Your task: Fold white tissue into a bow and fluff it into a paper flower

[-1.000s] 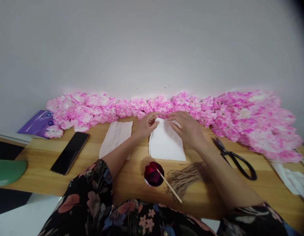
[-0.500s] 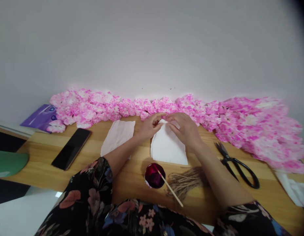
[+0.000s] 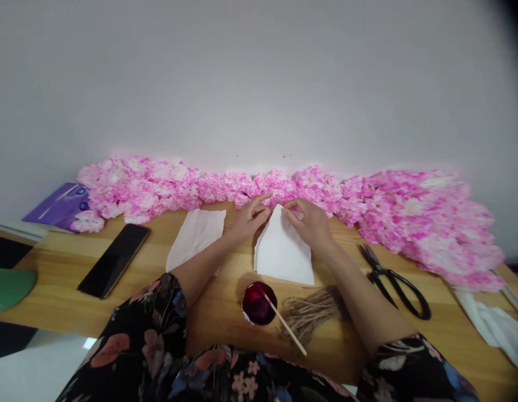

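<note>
In front of the flowers [image 3: 413,223], the white sheet [image 3: 284,254] is laid, its top corner pinched by the right hand [image 3: 312,224], while the left hand [image 3: 247,220] is held beside it with thumb and fingertips apart. Farther from the flowers, the cup [image 3: 248,295] is placed; its dye could be spilled onto the sheet if its stick [image 3: 287,329] were caught by a forearm.

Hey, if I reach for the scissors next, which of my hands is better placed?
Your right hand, most likely. The scissors lie on the right, close beside your right forearm, while the left hand is farther off, across the white sheets.
</note>
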The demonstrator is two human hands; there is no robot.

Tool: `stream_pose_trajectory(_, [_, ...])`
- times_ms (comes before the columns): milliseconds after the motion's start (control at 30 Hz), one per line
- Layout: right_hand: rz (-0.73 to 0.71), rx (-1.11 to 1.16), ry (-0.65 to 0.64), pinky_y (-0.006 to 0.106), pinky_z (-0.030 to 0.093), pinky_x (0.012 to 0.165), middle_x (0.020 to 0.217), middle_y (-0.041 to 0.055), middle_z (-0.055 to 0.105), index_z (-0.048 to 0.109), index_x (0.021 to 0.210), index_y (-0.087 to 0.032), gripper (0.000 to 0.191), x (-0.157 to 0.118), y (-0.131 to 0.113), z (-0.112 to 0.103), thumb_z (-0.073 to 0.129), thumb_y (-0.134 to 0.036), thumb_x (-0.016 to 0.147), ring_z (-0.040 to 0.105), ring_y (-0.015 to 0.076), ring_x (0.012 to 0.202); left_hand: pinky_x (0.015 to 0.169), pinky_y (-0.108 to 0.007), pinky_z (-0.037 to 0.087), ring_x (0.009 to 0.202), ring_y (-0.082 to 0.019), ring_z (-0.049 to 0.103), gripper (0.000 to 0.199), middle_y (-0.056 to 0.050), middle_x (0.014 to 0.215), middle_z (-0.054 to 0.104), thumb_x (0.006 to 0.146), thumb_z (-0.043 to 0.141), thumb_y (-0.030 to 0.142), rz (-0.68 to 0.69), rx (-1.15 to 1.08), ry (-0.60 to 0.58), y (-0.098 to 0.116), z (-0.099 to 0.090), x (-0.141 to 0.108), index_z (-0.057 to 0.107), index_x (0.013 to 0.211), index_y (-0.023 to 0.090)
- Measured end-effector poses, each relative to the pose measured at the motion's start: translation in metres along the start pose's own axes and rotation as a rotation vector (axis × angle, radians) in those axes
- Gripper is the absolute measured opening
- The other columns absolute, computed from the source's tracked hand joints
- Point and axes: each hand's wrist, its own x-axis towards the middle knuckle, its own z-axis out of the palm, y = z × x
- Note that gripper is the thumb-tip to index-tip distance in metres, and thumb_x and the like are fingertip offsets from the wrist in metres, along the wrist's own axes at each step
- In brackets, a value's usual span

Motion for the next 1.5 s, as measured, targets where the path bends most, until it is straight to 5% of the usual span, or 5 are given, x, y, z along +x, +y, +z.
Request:
stream_pose_trajectory(300, [0.067,0.06,-0.016,0.033,0.045,0.074,0.086,0.0021,0.068,0.062,0.083,-0.022,0.006,0.001,0.004,-0.001,0.056,-0.023,0.082,0.062,0.0201,0.081,0.084,-0.032,0.049,0.094,-0.017,0.065,0.057,-0.005,0.099,0.07,0.082,0.057,0.019,-0.087,0.0,0.008,-0.01,0.001,0.002,0.041,0.137,0.024])
stream_pose_trajectory(667, [0.023,0.197,-0.141,0.037,0.048,0.082,0.101,0.0035,0.07,0.066,0.106,-0.024,0.022,0.002,0.0,-0.009,0.06,-0.027,0.085,0.064,0.0221,0.093,0.059,-0.02,0.04,0.063,-0.01,0.053,0.054,0.003,0.071,0.058,0.082,0.054,0.013,-0.053,0.05,0.052,-0.021,0.006,0.011,0.045,0.135,0.021])
stream_pose_trajectory(833, [-0.016,0.194,-0.126,0.038,0.049,0.081,0.089,0.0038,0.071,0.069,0.084,-0.023,0.011,0.007,0.0,-0.014,0.062,-0.031,0.086,0.064,0.0221,0.088,0.063,-0.021,0.042,0.066,-0.01,0.053,0.05,0.003,0.072,0.058,0.084,0.055,0.02,0.004,0.003,0.068,-0.014,0.007,0.007,0.047,0.133,0.021])
stream_pose_trajectory(967, [-0.14,0.17,-0.118,0.043,0.043,0.097,0.114,0.0061,0.066,0.07,0.086,-0.024,0.012,0.009,0.004,-0.009,0.06,-0.031,0.087,0.057,0.0237,0.112,0.065,-0.022,0.043,0.068,-0.011,0.055,0.048,0.001,0.074,0.059,0.085,0.054,0.022,0.041,-0.008,0.053,-0.009,0.008,0.005,0.047,0.133,0.021])
stream_pose_trajectory(1500, [-0.027,0.178,-0.106,0.035,0.049,0.076,0.09,0.0031,0.071,0.068,0.09,-0.024,0.015,0.007,-0.008,-0.006,0.056,-0.032,0.089,0.065,0.0208,0.084,0.061,-0.022,0.04,0.064,-0.011,0.05,0.047,0.003,0.069,0.053,0.089,0.052,0.033,0.069,0.053,0.028,0.003,0.008,-0.001,0.044,0.134,0.021])
